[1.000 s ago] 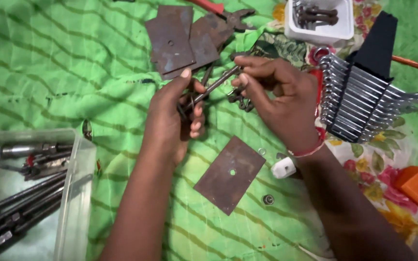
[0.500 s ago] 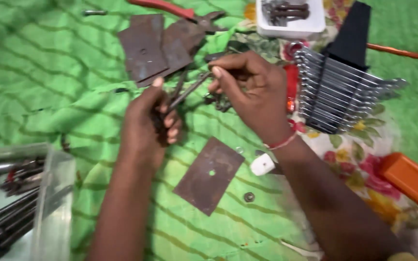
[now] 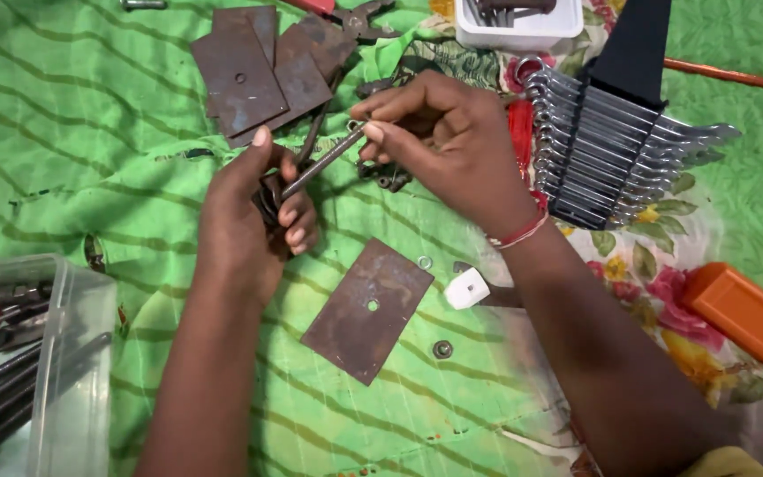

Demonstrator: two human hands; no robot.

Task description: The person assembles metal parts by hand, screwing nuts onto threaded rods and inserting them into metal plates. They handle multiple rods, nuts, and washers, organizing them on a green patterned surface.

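- A slim metal spanner (image 3: 324, 161) is pinched at its upper end by the right hand (image 3: 452, 141), above the green cloth (image 3: 90, 124).
- Its lower end is clenched in the left hand (image 3: 253, 212), along with a small dark part that cannot be made out.
- A rusty plate with a hole (image 3: 368, 309) lies just below the hands; a spanner rack (image 3: 615, 155) stands to the right.

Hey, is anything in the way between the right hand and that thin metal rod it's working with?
Nothing visible. The right hand already pinches the upper end of the metal rod in its fingers, and the left hand grips the lower end, in a clump of dark metal parts I cannot make out.
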